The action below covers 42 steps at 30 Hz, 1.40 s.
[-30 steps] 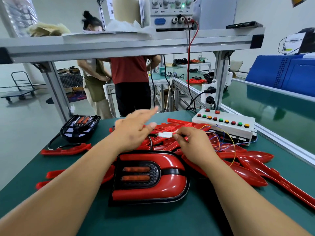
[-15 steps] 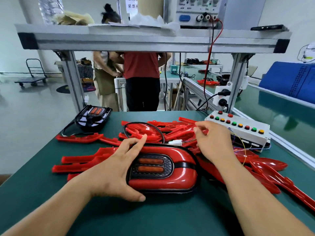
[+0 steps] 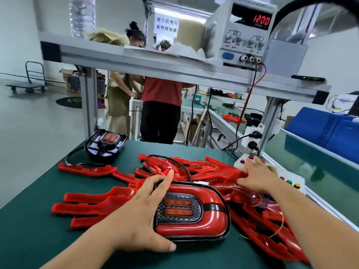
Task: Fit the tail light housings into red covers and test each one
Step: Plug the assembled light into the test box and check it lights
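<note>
One assembled tail light (image 3: 191, 212), its dark housing seated in a glossy red cover, lies flat on the green surface (image 3: 38, 239) right in front of the person, with two orange strips facing up. The left hand (image 3: 143, 216) holds its left end: the thumb is hooked along the near edge and the fingers curve over the far corner, so the unit is pinned in place.

A black lead (image 3: 165, 158) loops out behind the unit to a white plug (image 3: 201, 183), which sits among thin coloured wires running off toward the right. The right hand (image 3: 256, 176) reaches that way with fingers spread and fairly straight. Its fingertips are over the near end of the white button box (image 3: 285, 174), close to two red buttons. I can't tell whether one is actually pressed.

From where I stand the fitting looks done and this is the test step. The strips look orange, but I can't say whether they are lit. The next move, I'd guess, calls for a clean press on the right button while the left hand keeps the lamp steady and in view.

Loose red covers (image 3: 93, 208) are scattered on both sides, and a bare housing (image 3: 105, 144) waits at the far left. The power supply (image 3: 244, 35) on the shelf above reads 12.00.
</note>
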{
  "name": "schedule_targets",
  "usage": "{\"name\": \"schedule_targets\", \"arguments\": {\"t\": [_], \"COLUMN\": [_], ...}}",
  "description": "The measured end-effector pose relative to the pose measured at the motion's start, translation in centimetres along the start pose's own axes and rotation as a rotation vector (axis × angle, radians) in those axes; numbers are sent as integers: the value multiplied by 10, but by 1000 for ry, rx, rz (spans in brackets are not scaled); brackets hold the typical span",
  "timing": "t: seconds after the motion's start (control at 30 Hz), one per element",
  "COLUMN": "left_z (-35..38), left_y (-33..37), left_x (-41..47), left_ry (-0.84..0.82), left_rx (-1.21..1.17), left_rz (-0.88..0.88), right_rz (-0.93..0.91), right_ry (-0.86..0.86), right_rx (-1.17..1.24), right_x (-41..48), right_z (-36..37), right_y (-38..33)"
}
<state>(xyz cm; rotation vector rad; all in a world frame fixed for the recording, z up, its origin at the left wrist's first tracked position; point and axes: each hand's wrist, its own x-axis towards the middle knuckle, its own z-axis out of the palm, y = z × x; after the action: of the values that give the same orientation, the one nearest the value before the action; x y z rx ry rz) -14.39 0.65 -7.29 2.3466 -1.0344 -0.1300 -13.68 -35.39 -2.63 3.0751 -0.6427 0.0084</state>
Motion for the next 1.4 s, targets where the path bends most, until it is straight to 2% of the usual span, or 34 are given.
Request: {"name": "schedule_targets", "arguments": {"t": [0.57, 1.0, 1.4], "left_z": [2, 6, 9], "left_y": [1, -5, -7], "left_x": [-2, 2, 0], "left_ry": [-40, 32, 36], "left_rx": [19, 25, 10], "left_rz": [-21, 30, 1], "right_rz": [49, 38, 3], "right_ry": [-44, -8, 16], "right_rx": [-77, -41, 31], "right_x": [16, 19, 14], "right_z": [11, 19, 22], "right_y": [-16, -9, -10]}}
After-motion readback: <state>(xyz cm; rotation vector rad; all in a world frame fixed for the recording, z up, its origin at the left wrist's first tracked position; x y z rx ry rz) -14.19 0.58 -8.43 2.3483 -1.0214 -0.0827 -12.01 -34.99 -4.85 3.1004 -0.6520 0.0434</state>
